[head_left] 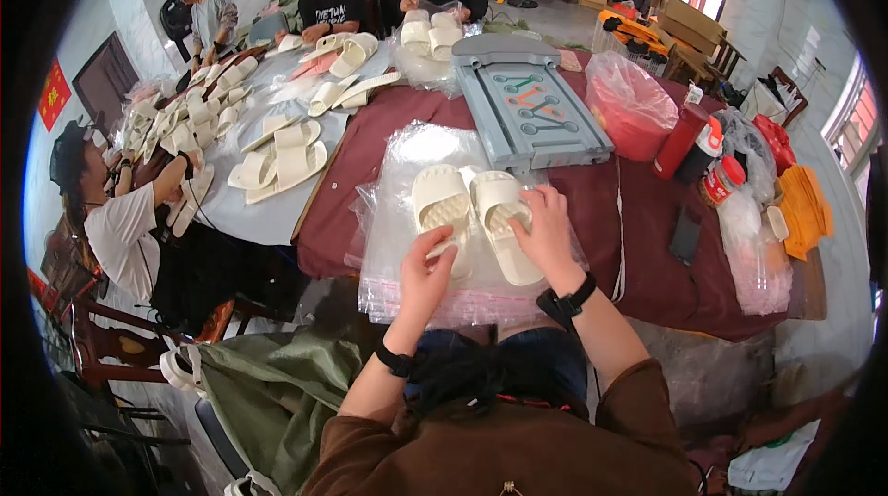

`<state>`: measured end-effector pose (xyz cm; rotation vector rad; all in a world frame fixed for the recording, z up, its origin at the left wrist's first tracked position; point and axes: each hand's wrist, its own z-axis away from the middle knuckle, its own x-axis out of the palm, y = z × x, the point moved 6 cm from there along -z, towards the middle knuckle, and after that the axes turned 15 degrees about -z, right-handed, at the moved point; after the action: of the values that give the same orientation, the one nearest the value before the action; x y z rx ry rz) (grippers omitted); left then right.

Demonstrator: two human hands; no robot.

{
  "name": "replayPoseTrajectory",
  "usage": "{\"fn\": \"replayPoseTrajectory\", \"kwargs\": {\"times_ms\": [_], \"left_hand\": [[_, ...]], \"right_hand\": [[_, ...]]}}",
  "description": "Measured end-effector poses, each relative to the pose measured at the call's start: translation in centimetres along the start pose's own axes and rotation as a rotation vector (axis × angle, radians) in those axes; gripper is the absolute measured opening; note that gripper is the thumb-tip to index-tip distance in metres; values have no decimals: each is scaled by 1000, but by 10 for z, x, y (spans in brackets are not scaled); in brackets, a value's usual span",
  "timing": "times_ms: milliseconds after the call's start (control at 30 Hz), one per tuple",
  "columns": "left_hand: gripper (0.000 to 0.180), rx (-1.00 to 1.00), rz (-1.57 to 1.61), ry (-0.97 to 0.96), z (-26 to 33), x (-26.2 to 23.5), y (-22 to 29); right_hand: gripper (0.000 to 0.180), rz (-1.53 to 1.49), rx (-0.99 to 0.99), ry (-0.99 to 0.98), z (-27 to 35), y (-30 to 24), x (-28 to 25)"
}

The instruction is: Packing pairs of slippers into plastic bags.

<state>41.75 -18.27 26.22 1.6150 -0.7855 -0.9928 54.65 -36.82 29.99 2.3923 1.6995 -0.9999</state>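
Note:
A cream left slipper (pixel 440 196) and a cream right slipper (pixel 500 251) lie side by side, toes away from me, on a stack of clear plastic bags (pixel 393 255). My left hand (pixel 426 272) rests at the left slipper's heel part, fingers half bent and thumb apart from them. Around the outer side of the right slipper is my right hand (pixel 548 229), its thumb on the footbed and its fingers over the strap's edge. Part of each slipper is hidden under the hands. Both of my wrists wear black bands.
Beyond the bags stands a grey-blue folding stool (pixel 532 107). A pink plastic bag (pixel 629 103), a red bottle (pixel 680 140), a red-lidded jar (pixel 723 179) and a dark phone (pixel 685 235) are on the right. Many cream slippers (pixel 287 158) cover the left table, where several people work.

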Motion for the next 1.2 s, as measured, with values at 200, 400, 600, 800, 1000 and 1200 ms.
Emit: {"fn": "replayPoseTrajectory", "kwargs": {"times_ms": [200,400,600,800,1000,1200], "left_hand": [[76,419,-1073,40,17,-4,1],[83,432,-1066,3,24,1,-6],[78,484,-1017,-47,26,-8,3],[63,341,-779,-241,10,-30,9],[67,707,-1011,-158,-3,-19,25],[63,638,-1192,-282,-8,-3,-25]], "right_hand": [[44,-321,342,-408,14,-18,25],[49,-286,355,-479,-5,-13,67],[41,-170,340,-490,-15,-8,100],[40,-359,435,-236,-6,4,63],[31,-517,575,89,19,11,-18],[26,-716,685,207,62,20,-68]]}}
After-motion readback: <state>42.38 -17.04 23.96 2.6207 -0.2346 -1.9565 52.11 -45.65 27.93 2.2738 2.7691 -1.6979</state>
